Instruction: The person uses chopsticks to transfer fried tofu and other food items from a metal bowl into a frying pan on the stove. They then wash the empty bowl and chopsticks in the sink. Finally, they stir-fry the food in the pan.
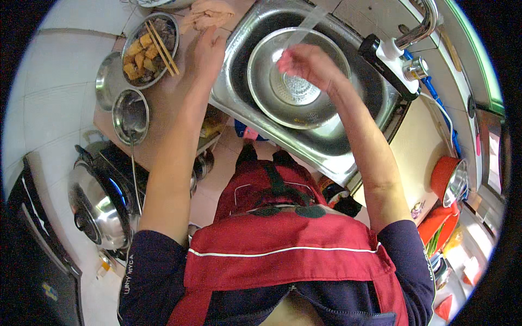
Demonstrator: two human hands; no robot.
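Observation:
My right hand (pixel 310 67) is over a round metal basin (pixel 261 98) in the stainless steel sink (pixel 346 142). Its fingers are bent and blurred, and I see nothing held in them. Beside them a clear streak like running water (pixel 308 24) slants down into the basin, whose bottom looks wet. My left hand (pixel 210 47) is at the sink's left rim, its fingertips close to a crumpled light-orange cloth (pixel 210 15). Whether they touch or grip it is unclear. Left of this hand, an oval metal dish (pixel 175 30) holds browned cubes of food (pixel 142 55), with wooden chopsticks (pixel 162 49) laid across it.
A metal ladle (pixel 130 116) rests at the counter's left edge, near a lidded pan (pixel 98 208) on a hob. Behind the sink's right side are a power strip (pixel 389 67) and a curved faucet (pixel 420 30). A red pot (pixel 444 175) sits farther right.

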